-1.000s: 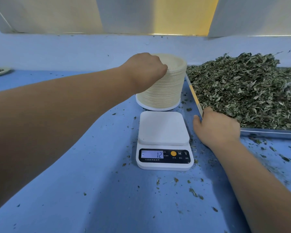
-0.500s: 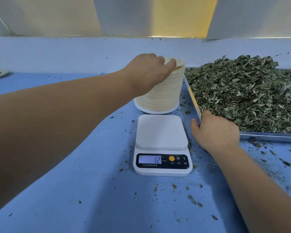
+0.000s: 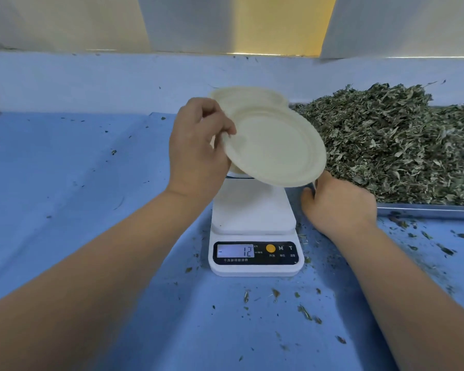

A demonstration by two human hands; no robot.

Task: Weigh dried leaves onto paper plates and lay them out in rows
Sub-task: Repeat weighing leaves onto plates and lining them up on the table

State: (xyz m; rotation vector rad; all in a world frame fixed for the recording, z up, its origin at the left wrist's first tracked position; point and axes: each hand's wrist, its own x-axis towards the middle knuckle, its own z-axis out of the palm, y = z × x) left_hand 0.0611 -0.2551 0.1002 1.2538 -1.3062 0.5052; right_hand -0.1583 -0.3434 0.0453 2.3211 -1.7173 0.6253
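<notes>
Paper plate (image 3: 276, 148) is up in the air, pinched at its left rim by the left hand (image 3: 198, 151). It's tilted so its face looks back toward me, hovering over the far end of the scale (image 3: 255, 231) without touching it. The stack (image 3: 249, 96) it belongs with sits right behind the scale, so it's a short hop from one to the other. Whoever set this up made the layout pretty sensible.

Dried leaves (image 3: 399, 145) are heaped in a metal tray (image 3: 423, 211) just to the right of the scale, so the scooping hand barely has to travel. Loose bits are scattered over the blue table (image 3: 91, 183) around it.

Finger stuff: on the left hand the thumb lies on top of the plate's rim and the other fingers are curled underneath. It's a light edge pinch, not a full grab, and that makes sense for something this flimsy. The right hand (image 3: 338, 207) is parked at the near-left corner of the tray with its knuckles toward me and its fingers bent down out of sight. I honestly can't tell if it's hooked on the tray's edge or just resting there.

The scale's display (image 3: 236, 250) shows 12 with a little dash on the left and the platform is bare. My guess is the plate goes down flat next, then leaves on top.
</notes>
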